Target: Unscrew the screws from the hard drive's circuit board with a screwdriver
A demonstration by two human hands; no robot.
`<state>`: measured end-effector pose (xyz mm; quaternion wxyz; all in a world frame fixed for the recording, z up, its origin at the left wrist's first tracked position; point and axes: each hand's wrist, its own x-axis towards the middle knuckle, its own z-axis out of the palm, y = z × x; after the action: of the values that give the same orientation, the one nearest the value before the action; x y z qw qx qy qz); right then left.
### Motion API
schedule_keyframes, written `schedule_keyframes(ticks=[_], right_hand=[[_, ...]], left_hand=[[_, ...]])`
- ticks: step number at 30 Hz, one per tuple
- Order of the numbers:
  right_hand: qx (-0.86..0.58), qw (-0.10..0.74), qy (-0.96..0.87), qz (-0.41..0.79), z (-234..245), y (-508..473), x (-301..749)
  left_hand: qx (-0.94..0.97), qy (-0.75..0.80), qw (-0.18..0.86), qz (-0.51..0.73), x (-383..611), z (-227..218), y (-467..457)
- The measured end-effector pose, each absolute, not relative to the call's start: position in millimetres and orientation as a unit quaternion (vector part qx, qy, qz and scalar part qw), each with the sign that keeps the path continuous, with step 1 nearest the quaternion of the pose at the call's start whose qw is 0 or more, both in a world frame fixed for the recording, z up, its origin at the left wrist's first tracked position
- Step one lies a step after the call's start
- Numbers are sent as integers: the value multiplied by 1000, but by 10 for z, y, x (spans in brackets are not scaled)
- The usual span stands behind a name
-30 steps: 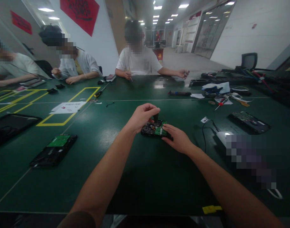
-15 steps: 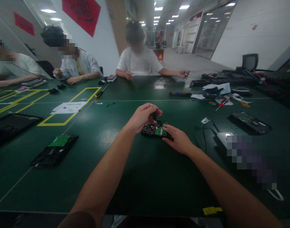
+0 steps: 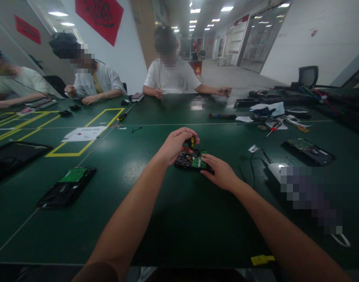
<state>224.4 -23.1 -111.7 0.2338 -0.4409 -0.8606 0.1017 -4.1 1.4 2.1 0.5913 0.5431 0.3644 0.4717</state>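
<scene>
An opened black electronic device (image 3: 185, 161) with a green circuit board lies on the green table in front of me. My left hand (image 3: 177, 145) is closed around a short black-and-yellow screwdriver (image 3: 191, 141), held upright over the far edge of the device. Its tip is hidden behind my fingers. From the right side, my right hand (image 3: 220, 170) grips the device, fingers on top by the circuit board and thumb at the near edge.
Another opened device (image 3: 67, 187) lies left, and a similar one (image 3: 309, 151) right. A white power bank-like object, partly blurred out, has a black cable (image 3: 252, 168). A red screwdriver (image 3: 274, 128) and a yellow-black one (image 3: 123, 115) lie farther back. Several people sit opposite.
The screwdriver handle has turned in my left fingers, so its yellow part now shows. My right hand and the device stay in place.
</scene>
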Motion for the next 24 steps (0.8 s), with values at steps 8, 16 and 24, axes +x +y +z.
schedule_keyframes(ticks=[8,16,24], right_hand=[[-435,250,-858,108,-1144,-222,2248],[-438,243,-859,106,-1142,-221,2250],[-441,234,-860,103,-1118,-235,2245]], left_hand=[[571,409,534,472,-24,33,-15],[560,371,584,455,-33,47,-19],[563,392,555,471,-31,56,-13]])
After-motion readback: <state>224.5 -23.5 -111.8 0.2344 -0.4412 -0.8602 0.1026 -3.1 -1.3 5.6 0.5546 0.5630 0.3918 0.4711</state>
